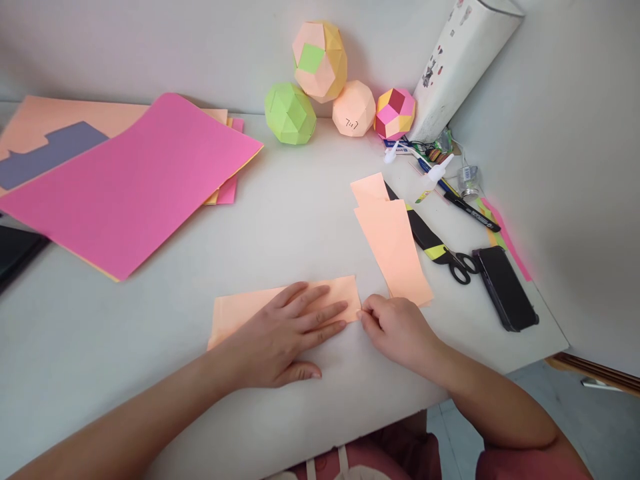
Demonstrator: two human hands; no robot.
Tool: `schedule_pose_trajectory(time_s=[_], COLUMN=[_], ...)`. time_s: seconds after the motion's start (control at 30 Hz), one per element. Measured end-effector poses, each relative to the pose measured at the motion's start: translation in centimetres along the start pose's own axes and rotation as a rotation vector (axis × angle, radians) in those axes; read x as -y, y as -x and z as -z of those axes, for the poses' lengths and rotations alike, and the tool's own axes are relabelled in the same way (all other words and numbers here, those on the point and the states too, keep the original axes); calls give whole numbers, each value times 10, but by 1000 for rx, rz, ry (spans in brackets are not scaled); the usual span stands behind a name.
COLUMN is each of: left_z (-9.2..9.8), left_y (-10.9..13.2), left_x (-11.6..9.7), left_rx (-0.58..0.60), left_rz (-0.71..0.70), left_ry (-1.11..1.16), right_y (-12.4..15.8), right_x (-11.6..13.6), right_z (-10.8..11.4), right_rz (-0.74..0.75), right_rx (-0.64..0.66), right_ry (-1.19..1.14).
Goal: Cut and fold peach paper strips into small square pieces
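Observation:
A long strip of peach paper (250,307) lies on the table near its front edge. Across its middle and right part my left hand (295,327) rests flat with the fingers spread. My right hand (395,327) is closed, its thumb and forefinger pinching the strip's right end at a corner. Just behind my right hand lie more cut peach paper strips (393,247), partly overlapping. Black scissors (461,265), with black and yellow on the blade part, lie half under those strips.
Large pink sheets (140,187) cover peach paper (60,120) at the left. Paper balls, including a green ball (290,113), stand along the wall. A phone (506,288), a black marker (473,212) and a glue bottle (437,172) lie right. A white box (463,60) leans behind.

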State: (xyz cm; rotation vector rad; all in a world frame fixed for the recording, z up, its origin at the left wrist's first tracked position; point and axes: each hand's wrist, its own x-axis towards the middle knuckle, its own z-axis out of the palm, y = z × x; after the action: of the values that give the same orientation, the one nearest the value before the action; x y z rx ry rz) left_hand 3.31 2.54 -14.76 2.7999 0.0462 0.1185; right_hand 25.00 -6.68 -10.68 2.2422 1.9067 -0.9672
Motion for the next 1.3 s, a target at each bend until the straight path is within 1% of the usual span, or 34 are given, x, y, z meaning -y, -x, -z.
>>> schedule_pose_trajectory(time_s=[0.2, 0.37, 0.63, 0.77, 0.87, 1.03, 1.2, 1.23, 1.3], left_z=[0, 0, 1, 0, 0, 0, -1, -1, -1], left_y=[0, -1, -1, -1, -1, -1, -1, -1, -1], left_x=[0, 0, 0, 0, 0, 0, 0, 0, 0], left_rx=[-7, -4, -15, -12, -5, -3, -14, -16, -18], left_rz=[0, -4, -5, -5, -4, 1, 6, 5, 3], left_ry=[-3, -8, -9, -3, -2, 9, 18, 18, 15], right_y=[-1, -1, 1, 0, 1, 2, -1, -2, -3], right_x=[0, -2, -6, -10, -12, -9, -1, 0, 1], right_z=[0, 4, 12, 13, 15, 13, 7, 6, 7], right_rz=[-4, -11, -94, -98, -74, -47, -37, -46, -75], right_rx=[-14, -12, 121, 147, 163, 165, 6, -1, 27], right_ry=[-13, -130, -391, -466, -492, -451, -209, -188, -192])
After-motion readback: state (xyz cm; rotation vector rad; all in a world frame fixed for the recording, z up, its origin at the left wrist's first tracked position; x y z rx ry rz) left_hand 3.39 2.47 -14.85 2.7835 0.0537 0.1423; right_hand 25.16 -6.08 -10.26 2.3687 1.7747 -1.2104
